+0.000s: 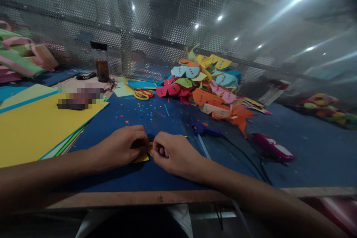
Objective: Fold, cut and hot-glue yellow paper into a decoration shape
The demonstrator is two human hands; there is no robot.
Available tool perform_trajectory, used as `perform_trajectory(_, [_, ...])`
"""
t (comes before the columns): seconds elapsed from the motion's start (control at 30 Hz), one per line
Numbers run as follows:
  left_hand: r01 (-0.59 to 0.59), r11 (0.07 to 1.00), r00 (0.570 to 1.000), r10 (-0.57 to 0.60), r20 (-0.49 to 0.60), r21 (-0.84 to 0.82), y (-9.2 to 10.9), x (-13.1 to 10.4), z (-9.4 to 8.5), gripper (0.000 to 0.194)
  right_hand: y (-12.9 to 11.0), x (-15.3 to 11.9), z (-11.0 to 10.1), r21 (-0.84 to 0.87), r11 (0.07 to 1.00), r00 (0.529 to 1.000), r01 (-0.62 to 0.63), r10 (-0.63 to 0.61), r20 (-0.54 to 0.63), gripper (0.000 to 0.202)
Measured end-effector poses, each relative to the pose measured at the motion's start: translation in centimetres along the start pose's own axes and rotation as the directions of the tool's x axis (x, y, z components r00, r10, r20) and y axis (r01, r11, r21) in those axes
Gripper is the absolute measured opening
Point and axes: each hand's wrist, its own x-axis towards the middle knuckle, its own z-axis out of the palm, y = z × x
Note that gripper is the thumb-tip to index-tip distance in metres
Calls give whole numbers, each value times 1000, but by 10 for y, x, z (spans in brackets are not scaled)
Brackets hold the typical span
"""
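Observation:
Near the front of the blue tabletop, my left hand (124, 147) is closed with its fingertips on a small piece of yellow paper (142, 158). My right hand (174, 152) meets it from the other side, fingers curled and pinched at the same paper. Most of the paper is hidden by my fingers, so its full shape does not show. Just right of my right hand lies a blue hot glue gun (206, 130), with a clear glue stick (204, 145) beside it.
A heap of coloured paper butterflies (208, 96) stands behind. Yellow-handled scissors (142, 93) lie among paper scraps. Stacked coloured sheets (36, 130) cover the left side, near a dark-lidded jar (102, 63). A purple device (272, 147) sits right, by the glue gun's black cord (242, 151).

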Motion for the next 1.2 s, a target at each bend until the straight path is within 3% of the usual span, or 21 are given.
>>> perform_trajectory(1.07, [102, 995, 995, -101, -21, 13, 6, 5, -2, 6, -2, 0, -3, -32, 999, 998, 29, -28, 50, 11])
perform_trajectory(1.2, [73, 997, 997, -72, -34, 17, 5, 5, -1, 8, -4, 0, -3, -29, 999, 998, 27, -26, 54, 11])
